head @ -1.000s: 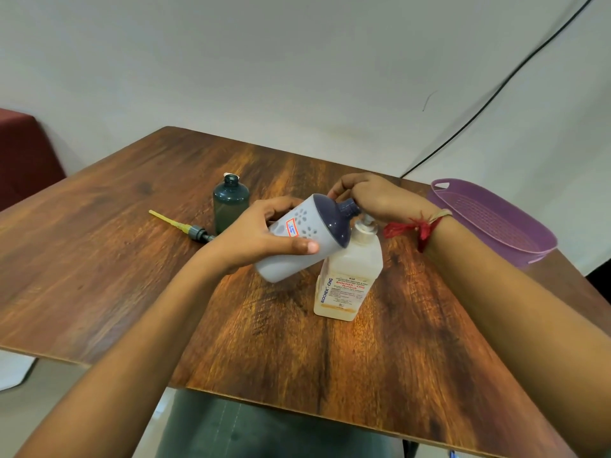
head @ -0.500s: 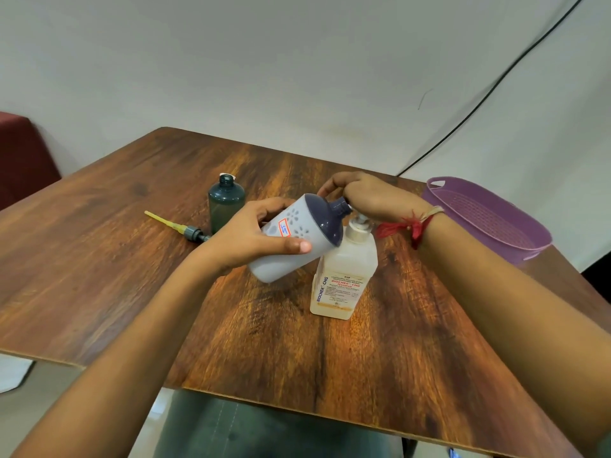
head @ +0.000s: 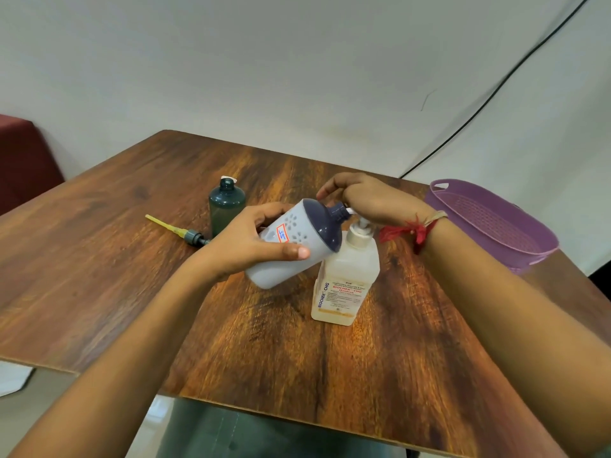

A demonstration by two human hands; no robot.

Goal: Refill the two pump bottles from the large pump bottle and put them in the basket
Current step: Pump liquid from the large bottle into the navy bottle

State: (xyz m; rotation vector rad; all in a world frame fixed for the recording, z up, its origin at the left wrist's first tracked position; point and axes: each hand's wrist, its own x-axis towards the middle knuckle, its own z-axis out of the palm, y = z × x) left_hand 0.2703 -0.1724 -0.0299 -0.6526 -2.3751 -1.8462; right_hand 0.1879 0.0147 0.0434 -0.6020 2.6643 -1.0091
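My left hand [head: 254,242] grips a white bottle with a dark blue shoulder [head: 297,242], tilted so its neck points right toward the nozzle of the large clear pump bottle [head: 345,279]. That large bottle stands upright mid-table with pale liquid low inside. My right hand [head: 367,200] rests on top of its pump head, fingers curled down over it; the pump head is mostly hidden. A dark teal bottle [head: 227,206] stands open at the back left, and its pump with a yellow tube [head: 180,231] lies on the table beside it.
A purple plastic basket [head: 496,223] sits at the table's right edge. The wooden table [head: 99,259] ends close to me at the front. A black cable runs down the wall behind, and a dark red piece of furniture [head: 23,160] stands at far left.
The pump head of the large bottle has risen a little under my right hand. The tilted white bottle stays at the nozzle; the view has shifted slightly.
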